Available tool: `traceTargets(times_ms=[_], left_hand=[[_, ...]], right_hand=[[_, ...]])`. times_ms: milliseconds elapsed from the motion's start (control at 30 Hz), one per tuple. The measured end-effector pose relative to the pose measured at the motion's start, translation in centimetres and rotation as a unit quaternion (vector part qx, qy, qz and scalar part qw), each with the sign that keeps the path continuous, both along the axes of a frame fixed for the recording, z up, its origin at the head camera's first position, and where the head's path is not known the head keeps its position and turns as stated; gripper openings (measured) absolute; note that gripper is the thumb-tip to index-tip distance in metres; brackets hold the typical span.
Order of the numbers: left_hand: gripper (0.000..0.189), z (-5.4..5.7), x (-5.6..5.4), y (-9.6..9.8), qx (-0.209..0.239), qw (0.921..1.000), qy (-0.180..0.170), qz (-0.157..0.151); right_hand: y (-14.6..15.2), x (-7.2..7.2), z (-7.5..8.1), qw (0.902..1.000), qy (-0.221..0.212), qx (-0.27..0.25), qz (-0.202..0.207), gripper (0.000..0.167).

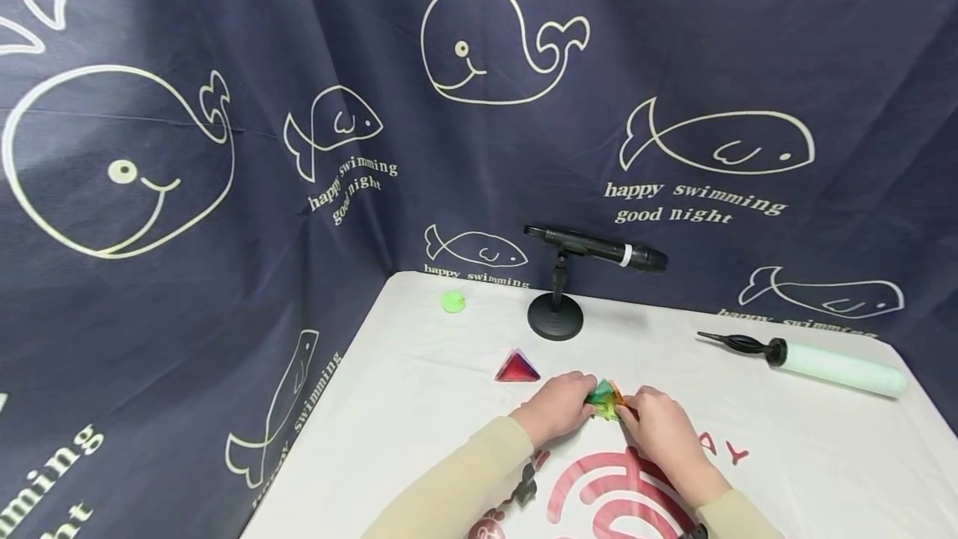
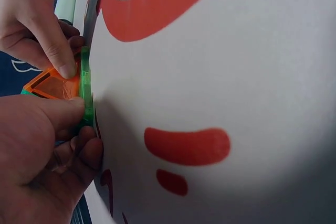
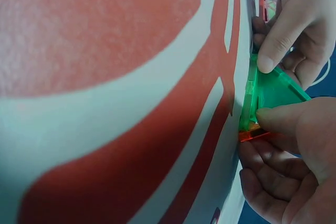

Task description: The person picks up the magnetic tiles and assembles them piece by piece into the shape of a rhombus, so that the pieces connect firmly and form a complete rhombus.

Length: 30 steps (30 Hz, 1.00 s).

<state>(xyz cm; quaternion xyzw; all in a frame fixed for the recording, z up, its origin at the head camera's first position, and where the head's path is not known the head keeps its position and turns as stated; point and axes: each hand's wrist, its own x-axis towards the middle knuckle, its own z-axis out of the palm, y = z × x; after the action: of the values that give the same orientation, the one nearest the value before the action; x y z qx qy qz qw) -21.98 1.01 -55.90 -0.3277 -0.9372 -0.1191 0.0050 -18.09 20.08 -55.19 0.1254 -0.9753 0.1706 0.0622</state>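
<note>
Translucent magnetic tiles lean together on the white table between the two hands: a green triangle (image 3: 281, 92), an orange triangle (image 2: 59, 85) and a lime-green tile (image 1: 604, 412) at the base. My left hand (image 1: 557, 406) pinches the green tile from the left, its thumb (image 3: 268, 62) on the face. From the right, my right hand (image 1: 662, 427) pinches the orange tile where it meets the green. The orange and green tiles stand tilted toward each other. Fingers hide part of the lower edges. Behind the left hand sits a red and purple tile pyramid (image 1: 517, 368).
A black microphone (image 1: 599, 246) on a round-based stand (image 1: 555, 317) is at the back of the table. A small green toy (image 1: 453, 301) lies back left, a pale green hand pump (image 1: 841, 368) at right. A dark printed curtain (image 1: 494, 156) surrounds the table.
</note>
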Motion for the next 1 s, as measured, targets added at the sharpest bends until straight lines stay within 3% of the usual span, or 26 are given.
traceTargets(times_ms=[467, 733, 867, 1000], left_hand=[[0.018, 0.4, 0.0, -0.1, 0.018, 0.9991, -0.032, 0.022], [0.035, 0.6, 0.1, -0.6, 0.044, 0.9979, -0.045, 0.019], [0.040, 1.5, -0.2, -1.5, 0.054, 0.9975, -0.043, 0.016], [0.032, 3.0, -1.0, -2.9, 0.069, 0.9974, -0.023, 0.005]], right_hand=[[0.5, 0.1, 0.0, 0.9992, -0.012, -0.038, -0.010, 0.024], [1.0, 0.4, 0.2, 0.9982, -0.022, -0.051, -0.021, 0.040], [1.3, 0.2, 0.5, 0.9972, 0.000, -0.073, -0.016, 0.043], [1.6, -0.2, 0.7, 0.9964, 0.021, -0.081, -0.009, 0.045]])
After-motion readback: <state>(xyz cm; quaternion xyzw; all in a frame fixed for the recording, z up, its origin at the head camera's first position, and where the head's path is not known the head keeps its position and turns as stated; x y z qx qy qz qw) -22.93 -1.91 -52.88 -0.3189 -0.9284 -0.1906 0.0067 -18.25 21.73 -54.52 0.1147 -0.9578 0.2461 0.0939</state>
